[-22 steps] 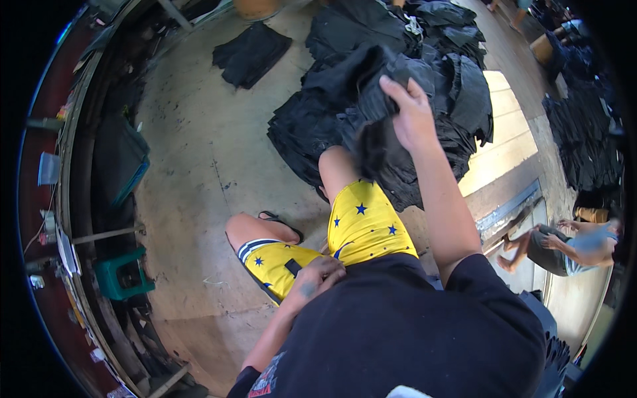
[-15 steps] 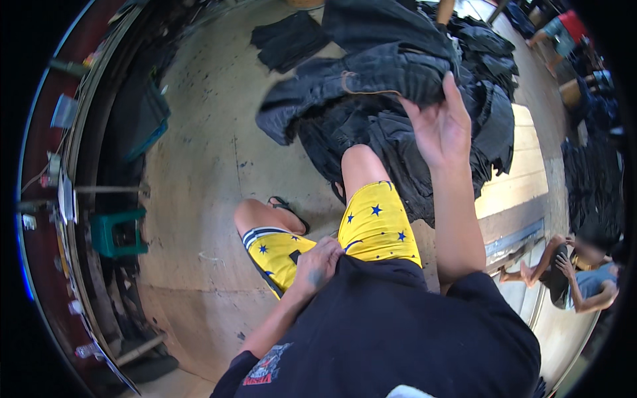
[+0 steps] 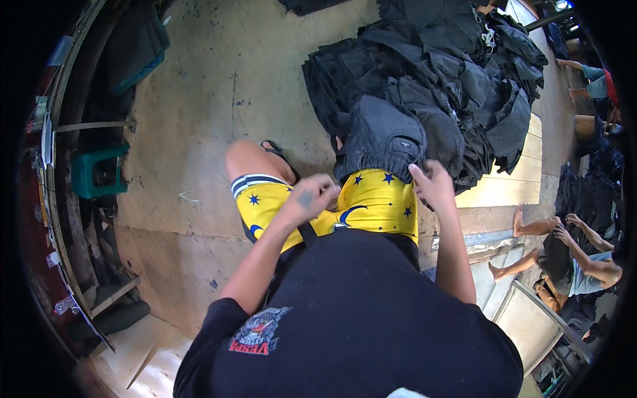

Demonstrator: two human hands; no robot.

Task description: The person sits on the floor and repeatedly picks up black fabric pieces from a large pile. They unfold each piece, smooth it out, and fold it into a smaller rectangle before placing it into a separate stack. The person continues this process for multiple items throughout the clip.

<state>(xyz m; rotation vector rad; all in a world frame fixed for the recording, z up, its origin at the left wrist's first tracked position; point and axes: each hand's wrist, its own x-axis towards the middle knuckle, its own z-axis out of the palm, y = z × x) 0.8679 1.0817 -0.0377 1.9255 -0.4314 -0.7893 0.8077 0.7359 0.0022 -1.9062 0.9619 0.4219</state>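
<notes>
A dark grey denim garment (image 3: 383, 136) with a gathered elastic waistband lies draped over my right knee, its waistband toward me. A small dark patch shows near that waistband. Beside the waistband's right corner is my right hand (image 3: 438, 189), thumb and forefinger apart, with the thumb tip at the cloth's edge. My left hand (image 3: 312, 199) hovers above my lap, left of the garment. Its fingers are curled together toward the waistband, and what they hold, if anything, is too small to make out. I wear yellow shorts (image 3: 371, 205) with blue stars and moons.
A large heap of black garments (image 3: 424, 66) lies ahead and right on the wooden floor (image 3: 192, 132). A green plastic stool (image 3: 99, 172) stands at left. Another person (image 3: 584, 265) sits at the right with dark cloth; a further person (image 3: 600, 83) is at far right.
The denim garment has come from my raised right hand above the heap down onto my right knee. My right hand has drawn back toward me; my left hand has lifted from my lap.
</notes>
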